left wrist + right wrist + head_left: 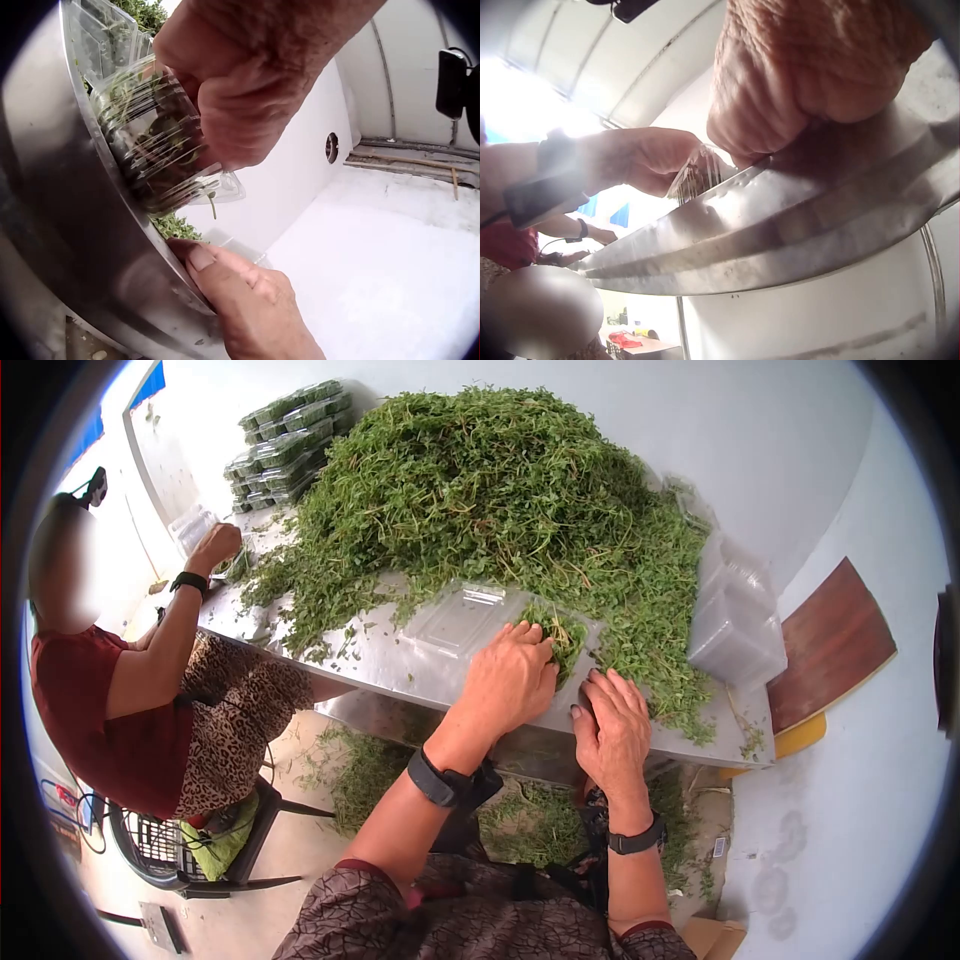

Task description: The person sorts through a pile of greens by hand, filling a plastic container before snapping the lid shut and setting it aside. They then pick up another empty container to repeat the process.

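A clear plastic clamshell box (146, 139) stands near the table's front edge, its hinged lid (450, 622) lying back to the left. Inside it are leafy green sprigs (566, 636). My left hand (508, 672) is over the box, fingers pressing down on the sprigs; one stem hangs out past the rim in the left wrist view. Just right of the box, my right hand (615, 732) rests at the table edge, fingers loosely bent, with loose greens beyond the fingertips. The left hand's fingertips are partly hidden among the leaves.
A large heap of greens (490, 490) covers the metal table (350, 670). Filled boxes (285, 445) are stacked back left, and nested clear boxes (738, 615) stand at the right end. Another person (110, 710) sits at the left. More greens (530, 820) lie below the table.
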`<action>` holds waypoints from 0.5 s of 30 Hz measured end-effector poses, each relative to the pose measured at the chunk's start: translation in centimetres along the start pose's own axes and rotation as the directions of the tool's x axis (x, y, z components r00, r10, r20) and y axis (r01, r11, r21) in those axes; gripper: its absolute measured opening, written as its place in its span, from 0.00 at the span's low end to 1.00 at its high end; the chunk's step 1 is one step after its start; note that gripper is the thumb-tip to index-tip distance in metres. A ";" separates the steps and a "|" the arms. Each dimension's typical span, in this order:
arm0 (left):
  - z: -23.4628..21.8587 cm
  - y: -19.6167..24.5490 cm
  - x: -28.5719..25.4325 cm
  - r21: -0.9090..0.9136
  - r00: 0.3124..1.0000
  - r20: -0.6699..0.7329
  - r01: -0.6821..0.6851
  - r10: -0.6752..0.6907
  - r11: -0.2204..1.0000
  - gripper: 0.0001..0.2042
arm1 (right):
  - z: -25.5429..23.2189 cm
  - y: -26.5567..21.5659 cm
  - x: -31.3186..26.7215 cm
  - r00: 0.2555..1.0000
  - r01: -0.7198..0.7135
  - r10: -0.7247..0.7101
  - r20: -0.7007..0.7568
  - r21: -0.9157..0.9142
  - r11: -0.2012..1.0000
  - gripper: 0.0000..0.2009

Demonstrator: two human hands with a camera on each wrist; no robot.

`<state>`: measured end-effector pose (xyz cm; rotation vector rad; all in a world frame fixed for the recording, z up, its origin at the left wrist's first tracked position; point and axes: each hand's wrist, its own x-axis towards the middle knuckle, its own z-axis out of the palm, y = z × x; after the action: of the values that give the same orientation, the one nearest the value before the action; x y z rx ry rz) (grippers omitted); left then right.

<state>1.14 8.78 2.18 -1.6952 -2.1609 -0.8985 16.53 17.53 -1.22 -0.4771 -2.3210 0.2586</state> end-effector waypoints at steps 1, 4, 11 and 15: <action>0.3 0.0 0.1 -0.061 0.999 -0.045 0.013 -0.016 0.998 0.07 | 0.0 0.0 -0.1 1.000 0.004 -0.004 0.003 -0.006 1.000 0.14; -0.6 0.5 0.2 -0.121 0.997 -0.064 0.043 -0.051 0.992 0.09 | 0.1 0.0 0.0 1.000 0.005 -0.005 -0.004 -0.012 1.000 0.14; -1.5 0.6 0.4 -0.135 0.986 -0.161 0.021 -0.042 0.991 0.15 | 0.1 0.0 0.0 1.000 0.010 -0.009 -0.015 0.004 1.000 0.14; -1.2 0.5 0.3 -0.089 0.989 -0.148 0.002 -0.015 0.996 0.17 | -0.1 -0.2 0.1 1.000 0.000 0.000 -0.001 -0.007 1.000 0.14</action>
<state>1.33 8.34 3.40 -1.6035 -2.0601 -1.1011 16.45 17.44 -1.02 -0.4808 -2.3216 0.2508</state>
